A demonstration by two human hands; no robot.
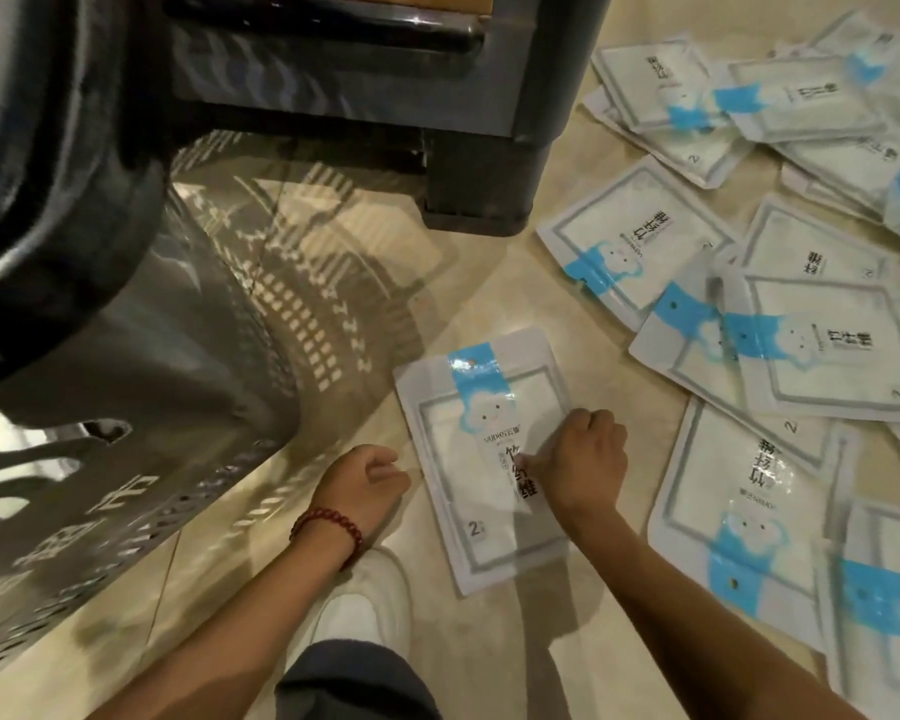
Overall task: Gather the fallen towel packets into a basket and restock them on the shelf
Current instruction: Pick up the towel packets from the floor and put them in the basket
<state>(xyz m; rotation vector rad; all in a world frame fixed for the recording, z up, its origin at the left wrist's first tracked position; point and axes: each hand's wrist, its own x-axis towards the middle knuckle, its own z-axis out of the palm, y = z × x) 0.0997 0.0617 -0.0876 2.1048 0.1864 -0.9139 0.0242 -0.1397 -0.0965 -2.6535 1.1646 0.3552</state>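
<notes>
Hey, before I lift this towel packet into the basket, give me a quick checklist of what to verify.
1. Grip: ok, the right hand pinches the nearest packet at its right edge.
2. Fingers under that edge: cannot tell, hidden.
3. Packet free of the pile: ok, it lies alone.
4. Spare hand: ok, the left hand is curled and holds nothing.
5. Reach: probably ok, the basket stands just left of the hands.
6. Room in the basket: cannot tell, its inside is not visible.

Open along the bare floor (463,293) at centre, between basket (141,366) at left and scattered packets (822,345) at right. Blocked at top by shelf base (333,85) (1 leg (484,189) planted). Narrowed lower down by 1 lone packet (468,459) and 1 shoe (365,605).
</notes>
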